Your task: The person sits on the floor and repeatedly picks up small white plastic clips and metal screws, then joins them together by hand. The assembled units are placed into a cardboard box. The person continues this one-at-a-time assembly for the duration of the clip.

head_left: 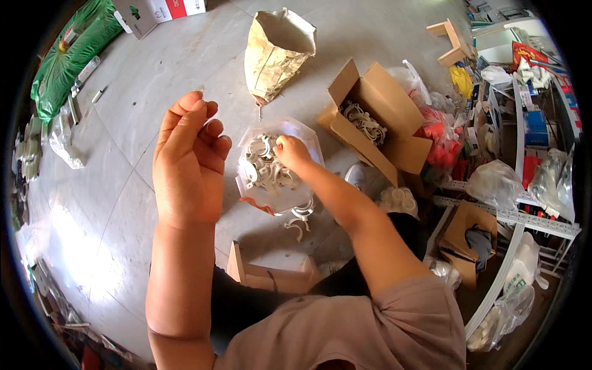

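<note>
My left hand [190,163] is raised to the left of a translucent plastic tub [311,139]. Its fingers are curled and the thumb tip meets the forefinger; anything pinched there is too small to make out. Inside the tub lies a heap of white plastic pipe clips [266,169]. Reaching over the tub's right side, my right hand [293,153] has its fingers closed at the top of this heap, on a white pipe clip partly hidden by the fingers. A few loose clips [298,226] lie just outside the tub's near rim.
Beyond the tub stands an open paper sack [271,68]. An open cardboard box [394,111] at the right holds more clips. A small wooden stool [271,277] is near my legs. Shelving [493,302] with bags and boxes lines the right; a green sack [80,55] lies far left.
</note>
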Demonstrator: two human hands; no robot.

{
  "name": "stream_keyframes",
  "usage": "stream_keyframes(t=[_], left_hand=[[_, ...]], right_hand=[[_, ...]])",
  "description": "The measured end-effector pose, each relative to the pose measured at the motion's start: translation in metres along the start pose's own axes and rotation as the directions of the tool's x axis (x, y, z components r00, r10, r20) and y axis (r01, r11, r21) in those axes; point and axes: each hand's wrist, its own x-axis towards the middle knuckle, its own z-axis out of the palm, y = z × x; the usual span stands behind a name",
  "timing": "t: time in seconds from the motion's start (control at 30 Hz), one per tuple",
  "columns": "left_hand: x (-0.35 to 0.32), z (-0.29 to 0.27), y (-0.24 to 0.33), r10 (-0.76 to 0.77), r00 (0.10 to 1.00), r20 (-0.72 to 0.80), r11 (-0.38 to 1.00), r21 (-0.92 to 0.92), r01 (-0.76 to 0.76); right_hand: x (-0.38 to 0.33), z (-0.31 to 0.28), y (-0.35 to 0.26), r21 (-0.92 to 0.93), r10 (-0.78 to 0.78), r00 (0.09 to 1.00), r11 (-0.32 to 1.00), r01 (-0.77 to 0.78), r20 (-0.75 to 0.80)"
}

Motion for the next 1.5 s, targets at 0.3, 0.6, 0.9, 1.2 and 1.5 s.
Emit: stream_keyframes(t=[0.3,0.6,0.9,1.2,1.5], left_hand=[[-0.003,-0.012,0.006,-0.021,0.999,-0.049,0.997,-0.079,0.017],[0.0,-0.01,0.012,0.002,0.999,-0.032,0.992,-0.122,-0.006],[0.003,0.017,0.001,-0.08,0.993,0.09,0.996,-0.032,0.083],[-0.017,0.03,-0.034,0.015,0.825,0.565,0.961,0.218,-0.167],[-0.019,0.037,-0.058,0.159,0.766,0.623,0.901,0.226,-0.371]], right_hand=[[0.022,0.048,-0.023,-0.185,0.262,0.96,0.952,-0.242,0.095],[-0.009,-0.037,-0.052,0.236,0.107,0.994,0.967,-0.1,-0.016],[-0.059,-0.216,-0.117,0.933,0.145,0.965,0.26,-0.249,0.217],[-0.086,-0.25,-0.121,0.982,0.016,0.998,-0.179,0.062,-0.06],[-0.091,-0.258,-0.113,0.996,0.085,0.996,-0.09,0.007,0.0]])
